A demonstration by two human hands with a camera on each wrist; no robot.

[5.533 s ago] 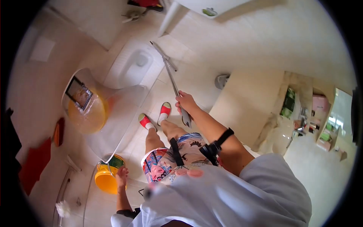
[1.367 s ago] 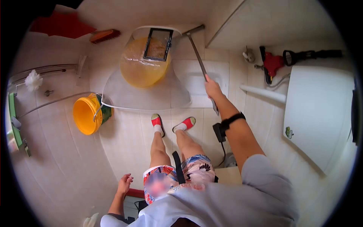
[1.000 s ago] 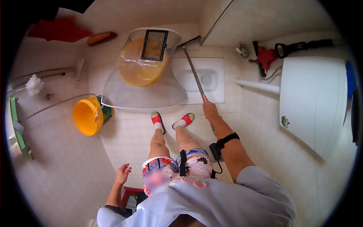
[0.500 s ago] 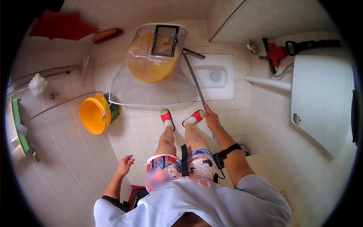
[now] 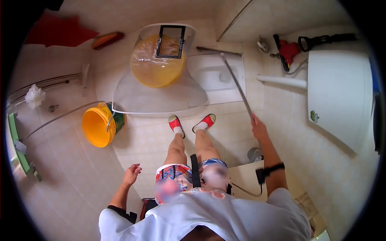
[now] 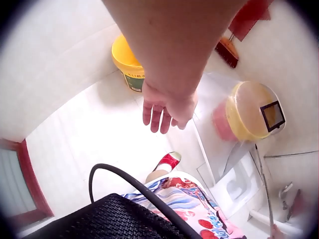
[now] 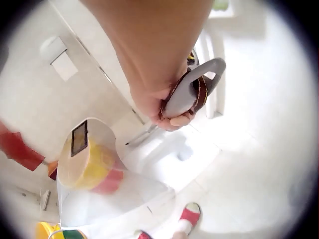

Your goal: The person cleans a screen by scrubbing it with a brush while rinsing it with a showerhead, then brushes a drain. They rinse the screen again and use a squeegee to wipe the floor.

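My right hand [image 5: 259, 128] grips the grey handle [image 7: 185, 93] of a long-handled floor wiper [image 5: 237, 85]; a brown strap loops around the handle. The pole slants up and left from the hand. Its crossbar head [image 5: 219, 50] lies at the far edge of the white squat toilet [image 5: 213, 76]. My left hand [image 5: 132, 175] hangs at my side with loose, spread fingers [image 6: 158, 113] and holds nothing. My feet in red-and-white slippers [image 5: 192, 122] stand on the pale tiled floor just before the toilet.
A clear tub [image 5: 159, 60] holding a yellow basin stands left of the toilet, with a yellow bucket [image 5: 98, 125] nearer left. A white appliance [image 5: 341, 92], a white pipe [image 5: 281, 82] and a red tool [image 5: 287, 50] are on the right. An orange brush [image 5: 106, 40] lies far left.
My right hand has moved right and away from my feet. The wiper head has swung from the toilet's left edge to its far edge. The left hand has stayed put.
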